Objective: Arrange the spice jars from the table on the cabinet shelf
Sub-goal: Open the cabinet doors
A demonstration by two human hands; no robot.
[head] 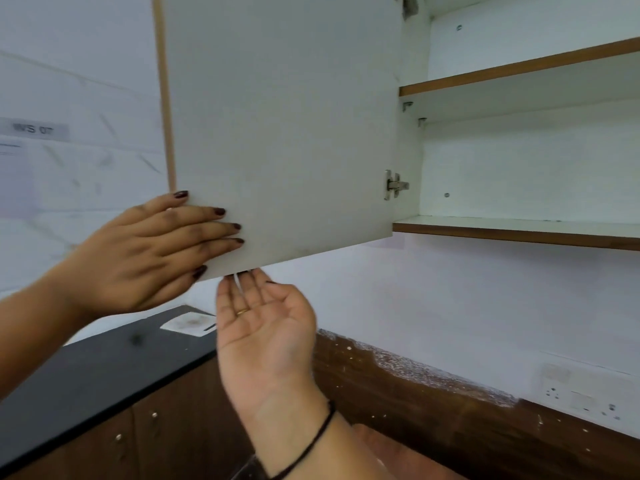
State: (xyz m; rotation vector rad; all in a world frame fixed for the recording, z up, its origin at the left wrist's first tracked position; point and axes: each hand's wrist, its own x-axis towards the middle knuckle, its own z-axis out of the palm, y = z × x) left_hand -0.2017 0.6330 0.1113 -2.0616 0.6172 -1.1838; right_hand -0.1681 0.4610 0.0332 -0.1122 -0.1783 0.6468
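Nearest, a person's right forearm rises from the bottom edge, with a thin black cord [313,439] round the wrist. The right hand [266,327] is turned palm up, holding nothing. Its fingers [250,289] are straight and close together, and their tips touch the underside of a white cabinet door [284,126]. One finger wears a gold ring [241,311].

Just to the left, the left hand [149,251] lies flat against the door's inner face near its lower corner. The fingers are spread a little and grip nothing, and the thumb is hooked over the door's outer edge.

Below the hands is a black counter [86,368] over brown wooden cupboard fronts [152,445] with small knobs. A stained scrap of paper [188,322] lies on it.

The door is swung open on a metal hinge [394,185] and hides much of the tiled wall behind it. To the right of the hinge the cabinet stands open, and the cabinet shelf [519,228], white with a brown front edge, sits well to the right of both hands. A second shelf [519,67] is above it.

Farther back, a scuffed brown ledge [415,386] runs along a white wall with a socket plate [581,396]. Far left, a blurred label [34,129] hangs on the tiles.
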